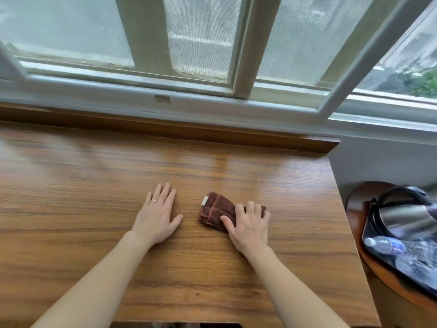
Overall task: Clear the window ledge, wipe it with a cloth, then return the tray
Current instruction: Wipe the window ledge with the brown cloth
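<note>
Head view: right hand (248, 223) has its fingers curled over a folded brown cloth (216, 210) mid-ledge, holding it down. Left hand (157, 215) lies flat and spread on the wooden window ledge (94, 185), just beside the cloth. Loads of bare wood leftward; right edge is near, with the tray (369, 216) off past it, kettle (406, 214) and bottles (383, 245) on it.

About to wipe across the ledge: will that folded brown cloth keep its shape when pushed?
Probably not fully: the cloth looks soft and loosely folded, so it may bunch or unfold. The right hand holds one end only; the free end could drag. The glossy wooden ledge likely lets it slide.
</note>
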Available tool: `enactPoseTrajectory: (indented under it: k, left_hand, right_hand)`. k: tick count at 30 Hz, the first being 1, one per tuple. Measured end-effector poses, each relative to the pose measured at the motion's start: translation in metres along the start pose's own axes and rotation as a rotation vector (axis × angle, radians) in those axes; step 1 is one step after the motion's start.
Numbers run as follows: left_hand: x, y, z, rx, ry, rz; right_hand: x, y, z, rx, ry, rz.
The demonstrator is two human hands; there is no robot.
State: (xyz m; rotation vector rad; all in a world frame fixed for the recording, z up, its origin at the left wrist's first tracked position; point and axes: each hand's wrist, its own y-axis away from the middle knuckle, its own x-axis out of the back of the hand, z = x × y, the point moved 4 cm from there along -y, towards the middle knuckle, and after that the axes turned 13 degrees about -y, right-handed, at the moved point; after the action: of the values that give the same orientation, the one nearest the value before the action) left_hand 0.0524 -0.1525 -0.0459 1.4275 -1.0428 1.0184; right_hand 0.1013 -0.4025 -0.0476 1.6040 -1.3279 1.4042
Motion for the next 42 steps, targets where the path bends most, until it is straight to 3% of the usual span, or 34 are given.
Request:
enactPoseTrajectory:
  k: [24, 33, 42]
  left_hand:
    - [0.011, -0.002, 0.028, -0.094, -0.022, -0.007]
    - [0.013, -0.022, 0.027, -0.056, -0.012, -0.019]
    - [0.015, -0.041, 0.022, 0.003, 0.025, -0.005]
  right_hand:
    - [0.022, 0.155, -0.009, 0.065, -0.046, -0.061]
    - [0.020, 0.124, -0.003, 0.101, -0.050, -0.043]
    - [0.010, 0.034, 0.020, 0.053, -0.035, -0.049]
